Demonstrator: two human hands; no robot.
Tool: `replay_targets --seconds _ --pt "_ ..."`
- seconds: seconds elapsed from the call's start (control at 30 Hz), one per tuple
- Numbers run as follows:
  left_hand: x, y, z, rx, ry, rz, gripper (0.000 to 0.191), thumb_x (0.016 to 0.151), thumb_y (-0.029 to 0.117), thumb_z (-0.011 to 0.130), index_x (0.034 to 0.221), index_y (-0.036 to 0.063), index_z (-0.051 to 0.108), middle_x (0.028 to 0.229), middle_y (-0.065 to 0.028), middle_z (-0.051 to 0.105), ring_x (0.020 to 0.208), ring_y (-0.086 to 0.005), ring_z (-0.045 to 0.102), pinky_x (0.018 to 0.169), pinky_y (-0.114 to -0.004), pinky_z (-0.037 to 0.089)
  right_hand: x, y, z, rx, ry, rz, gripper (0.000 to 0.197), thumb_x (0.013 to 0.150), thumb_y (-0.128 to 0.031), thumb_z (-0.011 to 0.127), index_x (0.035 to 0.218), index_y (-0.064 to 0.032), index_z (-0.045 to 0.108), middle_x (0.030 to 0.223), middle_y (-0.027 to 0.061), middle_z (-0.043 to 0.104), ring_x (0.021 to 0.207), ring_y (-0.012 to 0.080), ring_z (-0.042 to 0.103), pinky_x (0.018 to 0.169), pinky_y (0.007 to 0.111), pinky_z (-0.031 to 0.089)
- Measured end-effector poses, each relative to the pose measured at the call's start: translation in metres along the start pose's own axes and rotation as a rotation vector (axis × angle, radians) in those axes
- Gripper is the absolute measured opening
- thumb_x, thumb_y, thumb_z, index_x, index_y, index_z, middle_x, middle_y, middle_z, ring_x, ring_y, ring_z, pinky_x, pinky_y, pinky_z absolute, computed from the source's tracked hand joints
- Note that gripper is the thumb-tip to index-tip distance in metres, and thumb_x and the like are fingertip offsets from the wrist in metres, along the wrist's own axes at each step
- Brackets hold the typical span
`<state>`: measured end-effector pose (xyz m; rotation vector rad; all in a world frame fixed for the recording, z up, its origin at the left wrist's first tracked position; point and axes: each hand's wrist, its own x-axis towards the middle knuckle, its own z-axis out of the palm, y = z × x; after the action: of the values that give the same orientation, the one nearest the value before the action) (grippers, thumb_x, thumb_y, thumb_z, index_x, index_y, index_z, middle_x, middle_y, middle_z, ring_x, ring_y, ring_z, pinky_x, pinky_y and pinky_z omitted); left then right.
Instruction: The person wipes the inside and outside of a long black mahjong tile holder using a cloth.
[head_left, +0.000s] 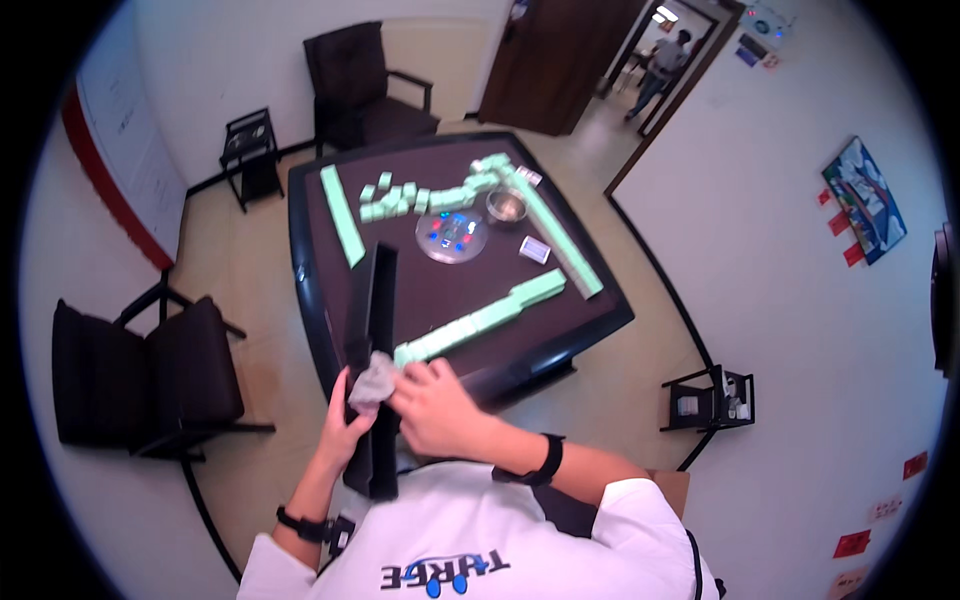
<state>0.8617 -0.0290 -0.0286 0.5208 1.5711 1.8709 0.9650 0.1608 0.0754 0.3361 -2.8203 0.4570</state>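
My left hand grips a long black channel-shaped tray from below left, its length running away from my body over the near left corner of the mahjong table. A crumpled greyish cloth lies against the tray's middle, between my two hands. The fingers of my right hand are bent at the cloth's right edge. Rows of green-backed mahjong tiles stand along the table's sides, with a looser group towards the far side. A round clear control dome sits at the table's centre.
A metal bowl and a card box rest on the table. Black chairs stand left and at the far side. Small black side stands are at far left and right. A person is beyond the open door.
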Motion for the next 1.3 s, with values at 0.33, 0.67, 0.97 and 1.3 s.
replay_targets --seconds 0.33,0.67,0.97,1.3 --pt "-0.012 0.006 -0.017 0.009 -0.014 -0.051 0.094 0.080 0.039 0.070 0.153 -0.0014 0.025 0.146 -0.0148 0.043 0.136 -0.0244 0.042 0.114 -0.036 0.031 0.025 0.005 0.004 0.129 -0.454 -0.061 0.069 0.065 -0.011 0.068 0.130 0.0057 0.051 0.140 0.0226 0.048 0.088 0.0363 0.068 0.072 0.043 0.056" --pt "-0.007 0.019 -0.018 0.476 -0.006 0.042 0.109 0.067 0.030 0.088 0.150 -0.0026 0.024 0.132 -0.0232 0.054 0.122 -0.0312 0.055 0.105 -0.040 0.043 0.021 -0.002 0.074 -0.083 -0.672 -0.141 0.037 0.062 -0.014 0.070 0.096 0.0000 0.072 0.109 0.0202 0.063 0.101 0.0355 0.064 0.086 0.045 0.050" --pt "0.007 0.009 -0.020 0.296 0.014 -0.088 0.106 0.070 0.029 0.087 0.150 -0.0051 0.027 0.137 -0.0226 0.052 0.125 -0.0289 0.053 0.108 -0.039 0.042 0.001 0.008 0.089 0.089 -0.230 -0.082 0.037 0.071 -0.014 0.070 0.104 0.0009 0.067 0.113 0.0186 0.059 0.103 0.0361 0.062 0.088 0.046 0.052" --pt "0.001 0.032 0.028 0.253 -0.156 -0.156 0.095 0.083 0.031 0.074 0.155 -0.0039 0.023 0.148 -0.0212 0.042 0.137 -0.0270 0.042 0.115 -0.036 0.031 -0.048 0.019 0.072 0.232 -0.259 0.109 0.029 0.072 -0.007 0.065 0.098 0.0041 0.062 0.106 0.0217 0.060 0.093 0.0405 0.063 0.080 0.047 0.055"
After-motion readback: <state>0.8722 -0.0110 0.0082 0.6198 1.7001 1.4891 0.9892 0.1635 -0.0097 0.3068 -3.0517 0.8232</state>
